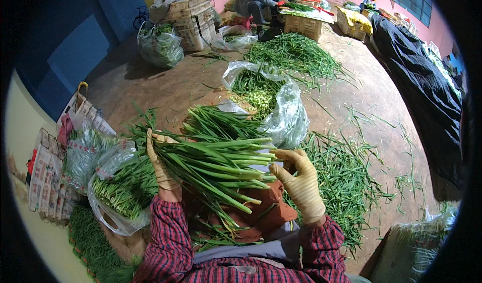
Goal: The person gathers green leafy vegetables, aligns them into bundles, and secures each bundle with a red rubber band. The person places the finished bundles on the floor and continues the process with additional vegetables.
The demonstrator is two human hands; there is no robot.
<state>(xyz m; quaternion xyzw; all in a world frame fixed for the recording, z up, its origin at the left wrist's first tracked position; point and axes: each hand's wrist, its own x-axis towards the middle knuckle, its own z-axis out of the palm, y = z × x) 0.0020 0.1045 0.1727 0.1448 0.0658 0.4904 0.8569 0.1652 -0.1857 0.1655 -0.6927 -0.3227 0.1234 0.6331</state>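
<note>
A bunch of long green chives (214, 160) lies across in front of me above my lap. My left hand (162, 164), in a pale yellow rubber glove, is closed around its leafy part. The pale cut ends point to the right. There my right hand (301, 183), gloved alike, has its thumb and fingertips around a few stalk ends. Just beyond the bunch lies a second heap of chives (224, 123), partly hidden by it. A reddish-brown cloth (273, 205) with loose leaves covers my lap.
Ahead stands an open plastic bag (288, 121) of trimmings. Loose leaves (339, 185) litter the floor to my right. Bagged chives (124, 192) and plastic crates (47, 179) stand at left. A dark sheet (418, 76) runs along the right. A seated person (256, 0) works farther back.
</note>
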